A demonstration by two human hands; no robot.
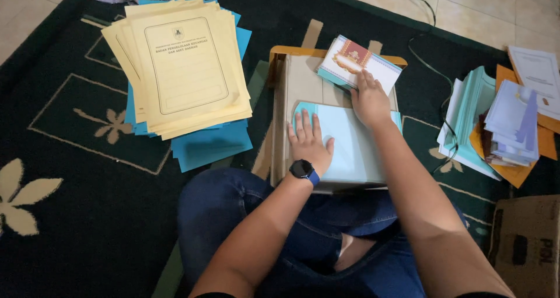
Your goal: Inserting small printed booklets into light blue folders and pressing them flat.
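While the person sits cross-legged on a dark green patterned carpet (70,234), the head view looks down on both bare arms reaching to a small wooden bench (279,99) just beyond the knees. The left hand (309,139), with a dark watch (302,169) on a blue strap at the wrist, lies flat with fingers (304,123) spread wide on the left end of a pale blue sheet (350,146) that covers the near part of the bench; it presses down and grips nothing. The right hand (369,99) rests at the far edge of the same sheet, its fingers stretched forward and close together, their tips touching a stack of decorated cards (356,61) with a red and gold emblem, which lies tilted at the far end of the bench. Whether the thumb grips anything cannot be told.

Left of the bench, on the carpet, sits a fanned pile of yellow folders (181,70) over blue folders (213,143). Right of the bench lie teal paper stacks (472,117), white booklets (513,123) and orange folders (513,172). At the near right corner stands a brown cardboard box (528,245).
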